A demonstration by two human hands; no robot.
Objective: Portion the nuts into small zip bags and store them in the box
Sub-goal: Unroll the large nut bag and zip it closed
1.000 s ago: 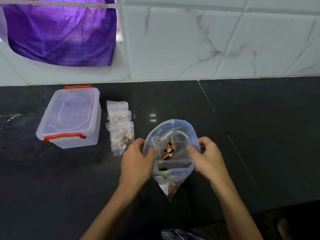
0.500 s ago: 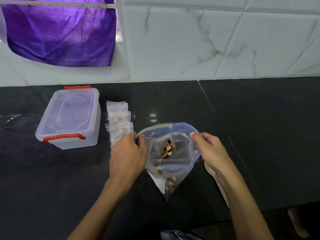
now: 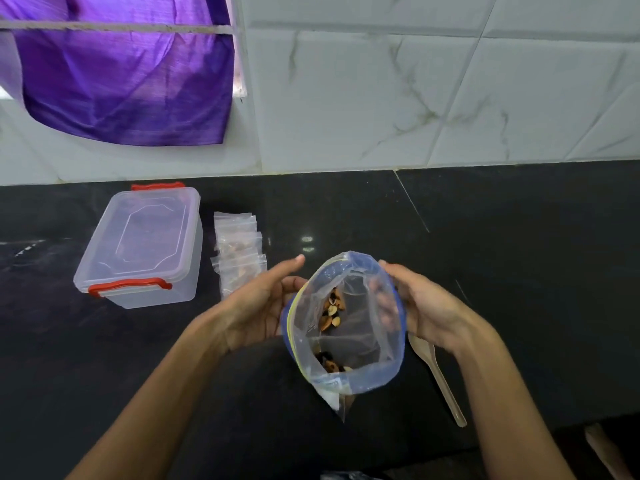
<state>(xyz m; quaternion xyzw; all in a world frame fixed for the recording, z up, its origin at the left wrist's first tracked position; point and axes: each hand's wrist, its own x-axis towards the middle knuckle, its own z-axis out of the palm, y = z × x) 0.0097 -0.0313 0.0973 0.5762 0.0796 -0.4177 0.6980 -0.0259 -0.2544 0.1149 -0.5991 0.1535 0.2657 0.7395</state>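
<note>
big bag (image 3: 346,327): i am holding it up off the counter with its mouth spread wide and tipped toward me, so i am looking straight down at what is left inside.
nuts (image 3: 331,311): only a small mixed clump is sitting inside the bag, with a few more near the lower rim — i am judging the supply is nearly used up.
right hand (image 3: 426,306): it is gripping the bag's right rim, fingers curled inside the mouth and thumb along the outside, which is keeping that side pulled open.
left hand (image 3: 263,306): it is hovering just beside the left rim, palm turned up, fingers fairly straight and relaxed (i cannot tell whether the fingertips are touching the plastic) — it is gripping nothing.
small zip bags (image 3: 239,252): several are lying stacked and overlapping on the counter just right of the box, some showing nuts inside, waiting near where they are going.
box (image 3: 142,245): it is sitting at the left with its lid on and red clips showing, so i am judging the storing step is not yet begun.
spoon (image 3: 437,375): it is lying on the black counter (image 3: 519,258) under my right wrist, within easy reach for scooping.
next: i am likely needing the spoon or an empty small bag.
</note>
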